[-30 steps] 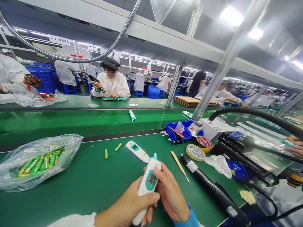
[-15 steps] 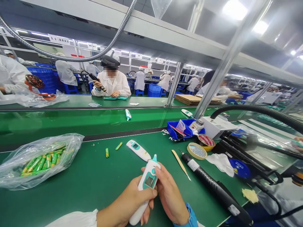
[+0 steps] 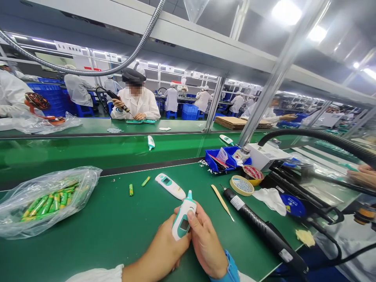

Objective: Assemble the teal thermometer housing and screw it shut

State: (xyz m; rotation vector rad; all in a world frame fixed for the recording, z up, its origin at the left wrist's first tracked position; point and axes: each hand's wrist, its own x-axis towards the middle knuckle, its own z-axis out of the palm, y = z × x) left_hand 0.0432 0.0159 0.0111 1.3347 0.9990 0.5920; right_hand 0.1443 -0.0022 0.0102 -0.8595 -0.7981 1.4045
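Note:
Between both hands, above the green table, is a white and teal ear thermometer [image 3: 183,220] with its probe tip pointing up and away. My left hand [image 3: 169,244] wraps around its lower body and hides the handle. My right hand [image 3: 205,241] closes on its upper right side, the thumb on the front near the small dark screen. Just beyond lies a second thermometer [image 3: 170,186], flat on the table with its screen up. Two loose green batteries, one upright in view [image 3: 131,190] and one slanted [image 3: 145,181], lie to its left.
A clear plastic bag [image 3: 88,184] of batteries lies left. To the right are a wooden-handled pick [image 3: 220,197], a black electric screwdriver [image 3: 258,225], a tape roll holding small screws [image 3: 241,185] and a blue bin [image 3: 219,166]. A co-worker [image 3: 135,102] sits opposite, holding a screwdriver.
My left hand has wrapped over the thermometer's lower part, covering its handle. My right thumb has moved onto its front. On the belt, the thermometers have shifted slightly left.

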